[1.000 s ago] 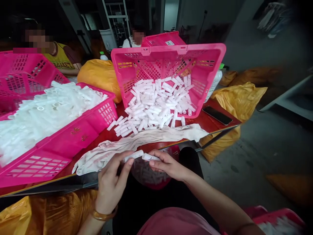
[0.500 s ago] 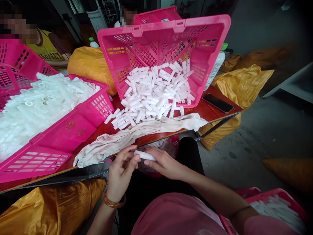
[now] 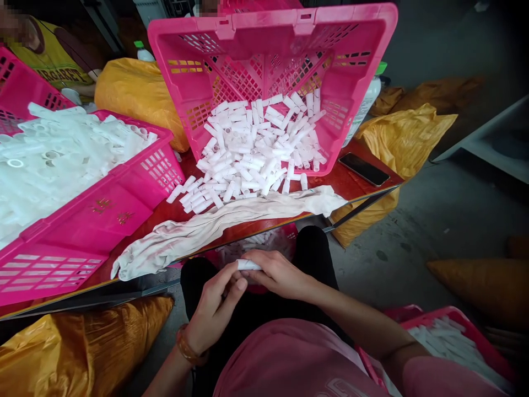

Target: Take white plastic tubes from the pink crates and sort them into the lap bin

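Note:
Over my lap, my right hand (image 3: 283,277) grips a short white tube (image 3: 248,265), its fingers wrapped over the tube's right end. My left hand (image 3: 219,302) is at the other end, index finger touching the tube and thumb held apart from it. The tips of its other fingers are partly hidden beneath the tube. Beyond the table edge, many similar white tubes (image 3: 252,160) spill from a tipped pink basket (image 3: 273,25) onto the red tabletop (image 3: 155,218). A crumpled whitish cloth (image 3: 231,220) lies along the table's front edge.
At left, another pink basket (image 3: 82,237) is heaped with translucent white tubes (image 3: 61,154). A black phone (image 3: 364,169) lies near the right corner. Yellow sacks (image 3: 405,138) stand around the table. A person in a yellow top (image 3: 58,58) sits across. Another tube basket (image 3: 458,320) is at lower right.
My left thumb has come off the tube, and the left hand has moved slightly down. My right fingers now cover more of the tube. The whole view has shifted a little.

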Demonstrator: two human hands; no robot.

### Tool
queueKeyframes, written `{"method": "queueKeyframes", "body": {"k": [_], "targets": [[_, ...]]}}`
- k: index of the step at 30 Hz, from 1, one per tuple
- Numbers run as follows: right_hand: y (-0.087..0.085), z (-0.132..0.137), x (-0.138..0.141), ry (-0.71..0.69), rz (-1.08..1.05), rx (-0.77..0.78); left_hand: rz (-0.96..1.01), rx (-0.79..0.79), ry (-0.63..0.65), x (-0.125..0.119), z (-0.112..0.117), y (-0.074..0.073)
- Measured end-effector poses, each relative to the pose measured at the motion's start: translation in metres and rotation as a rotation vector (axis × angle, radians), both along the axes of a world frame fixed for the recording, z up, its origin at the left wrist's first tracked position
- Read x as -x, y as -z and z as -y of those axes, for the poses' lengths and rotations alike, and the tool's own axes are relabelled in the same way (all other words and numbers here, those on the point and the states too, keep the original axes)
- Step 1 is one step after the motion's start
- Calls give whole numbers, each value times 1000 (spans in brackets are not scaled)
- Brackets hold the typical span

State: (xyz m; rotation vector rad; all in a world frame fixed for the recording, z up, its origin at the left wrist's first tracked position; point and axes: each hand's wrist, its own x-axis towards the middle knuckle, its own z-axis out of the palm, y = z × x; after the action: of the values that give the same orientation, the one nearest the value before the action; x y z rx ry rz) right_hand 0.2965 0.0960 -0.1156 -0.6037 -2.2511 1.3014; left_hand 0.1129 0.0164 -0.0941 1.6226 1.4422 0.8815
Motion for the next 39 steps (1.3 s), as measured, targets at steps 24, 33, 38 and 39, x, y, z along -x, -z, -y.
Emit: {"method": "queueKeyframes", "body": {"k": [24, 33, 38, 39], "targets": [[-15, -174, -20, 293, 485, -892, -357, -185, -235, 127, 2, -42], [-8, -208, -22, 24, 535, -1285, -926, -212, -657, 276, -69, -152], [-11, -200, -40, 347, 432, -948, -1039, -62, -589, 296, -114, -133], [-8, -198, -43, 481, 378, -800, -1056, -47, -591, 296, -117, -128]]}}
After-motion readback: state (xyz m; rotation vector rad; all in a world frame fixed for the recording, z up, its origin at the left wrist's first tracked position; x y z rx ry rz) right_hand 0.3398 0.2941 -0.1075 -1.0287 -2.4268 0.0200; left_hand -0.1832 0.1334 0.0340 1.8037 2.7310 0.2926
